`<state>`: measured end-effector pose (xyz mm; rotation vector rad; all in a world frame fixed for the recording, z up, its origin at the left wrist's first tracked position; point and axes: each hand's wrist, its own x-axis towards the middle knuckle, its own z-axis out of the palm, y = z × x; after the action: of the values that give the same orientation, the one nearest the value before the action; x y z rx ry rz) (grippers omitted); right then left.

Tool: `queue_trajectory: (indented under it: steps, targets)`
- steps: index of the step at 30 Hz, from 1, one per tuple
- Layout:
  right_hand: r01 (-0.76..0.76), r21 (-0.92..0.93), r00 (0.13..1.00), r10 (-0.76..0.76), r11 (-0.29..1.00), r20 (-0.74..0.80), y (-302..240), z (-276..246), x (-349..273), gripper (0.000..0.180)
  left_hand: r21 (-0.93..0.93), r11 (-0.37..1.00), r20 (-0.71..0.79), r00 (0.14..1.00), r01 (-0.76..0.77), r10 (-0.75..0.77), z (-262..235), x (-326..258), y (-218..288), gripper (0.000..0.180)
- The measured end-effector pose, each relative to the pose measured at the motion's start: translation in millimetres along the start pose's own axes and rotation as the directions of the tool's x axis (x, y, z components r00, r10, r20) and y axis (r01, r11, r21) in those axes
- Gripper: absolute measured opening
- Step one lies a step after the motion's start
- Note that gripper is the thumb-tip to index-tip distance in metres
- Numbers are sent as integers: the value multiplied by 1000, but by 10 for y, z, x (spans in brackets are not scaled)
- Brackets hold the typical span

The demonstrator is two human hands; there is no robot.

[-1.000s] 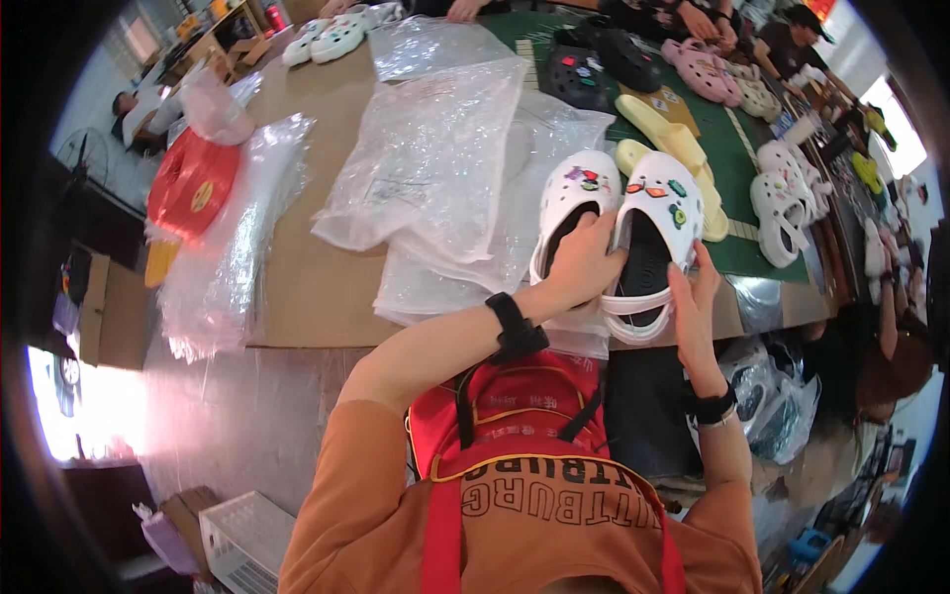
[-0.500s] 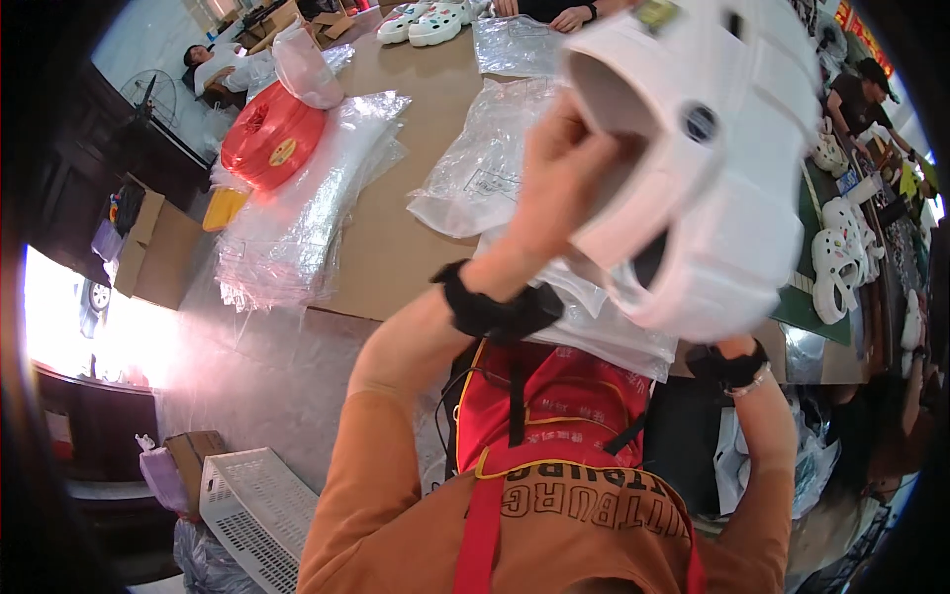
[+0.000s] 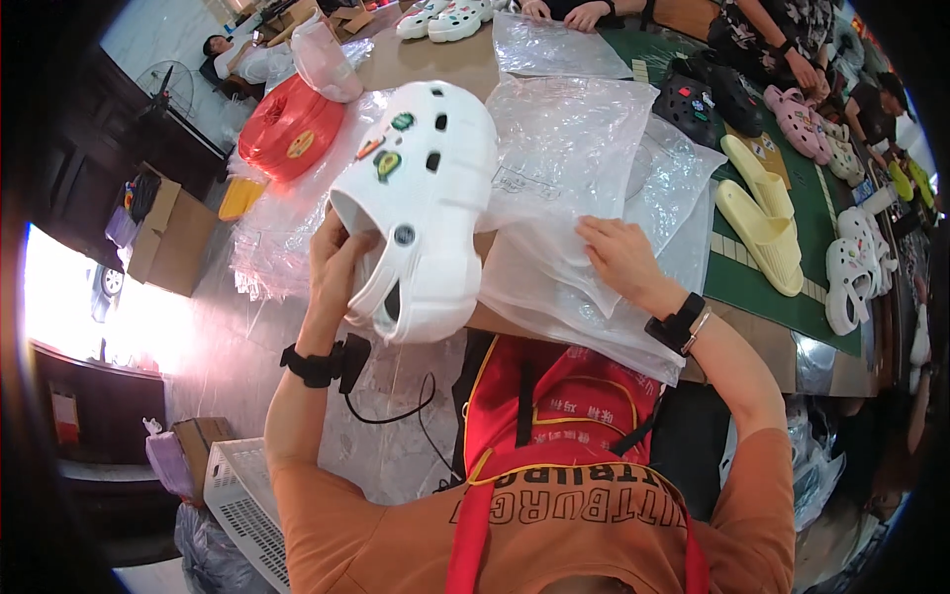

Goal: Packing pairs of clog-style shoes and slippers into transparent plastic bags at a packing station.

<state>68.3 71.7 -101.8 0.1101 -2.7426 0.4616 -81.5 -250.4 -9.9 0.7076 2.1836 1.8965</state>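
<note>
White clog (image 3: 426, 188) is in the left hand (image 3: 338, 259), lifted over the near edge of the table (image 3: 440, 61), left of the middle. Its toe points up and its opening faces left; the left hand is closed on the rim there, with fingers partly hidden inside. Colourful charms (one like a halved avocado) sit on the upper, and the strap lies low, near the hand. Whether a second clog is pressed behind it, I cannot tell.

The right hand (image 3: 625, 265) holds no shoe: it lies palm down, fingers nearly straight and close together, fingertips touching the clear bags (image 3: 569, 148) spread across the table. Each wrist wears a black band (the right one has a bracelet beside it).

Left of the clog, a red twine roll (image 3: 290, 129) rests on a bag stack (image 3: 269, 259). To the right, pale yellow slides (image 3: 772, 243) lie on a green mat (image 3: 816, 325), with dark clogs (image 3: 691, 107) and pink clogs (image 3: 795, 124) farther back. Across the table, another person's hands (image 3: 586, 14) rest near a clear bag.
</note>
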Motion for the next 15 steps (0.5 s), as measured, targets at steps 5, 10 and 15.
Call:
queue_trajectory:
  steps: [5, 10, 15]
  targets:
    - [3, -115, 972, -30, 993, -231, -2, -347, 217, 24, -67, 996, 102, 993, 60, -53, -55, -175, 79, 40]
    - [-20, -55, 951, 2, 998, -308, -35, -569, 291, 39, -188, 977, 466, 885, 101, -2, 148, -294, 417, 40]
    - [114, 182, 976, -76, 977, -205, -166, -865, 154, 48, -159, 983, 735, 675, 89, 58, 524, -227, 458, 41]
